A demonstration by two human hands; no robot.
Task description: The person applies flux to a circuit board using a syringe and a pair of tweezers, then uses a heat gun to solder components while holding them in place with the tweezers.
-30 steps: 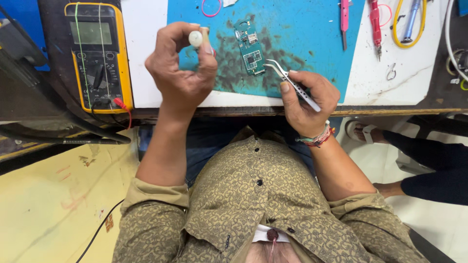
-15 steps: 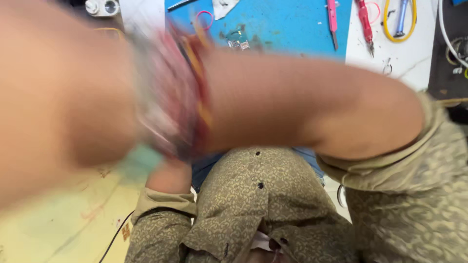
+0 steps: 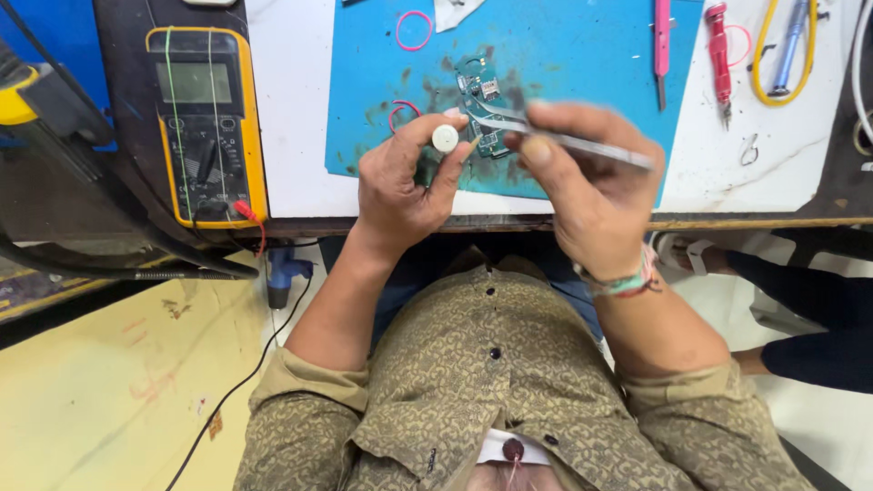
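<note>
Lighting: bright, even, diffuse; source not visible. White bench surface (image 3: 300, 109) near full exposure, no clipped glare. Soft, short shadows only: under the left hand (image 3: 405, 186) on the blue mat (image 3: 564, 55), and a dark band under the bench edge from 9 to 3 o'clock.

Sharpness: centre mostly crisp; shirt pattern and yellow multimeter (image 3: 207, 127) at 10 o'clock well resolved. Motion blur on the right hand (image 3: 591, 195) and the tweezers (image 3: 568, 138), whose tips smear. Small white round part (image 3: 445, 138) sharp.

Distortion: wide-angle; bench edge bows slightly, objects stretch at 9 and 3 o'clock. Yellow floor at 8 o'clock softer.
</note>
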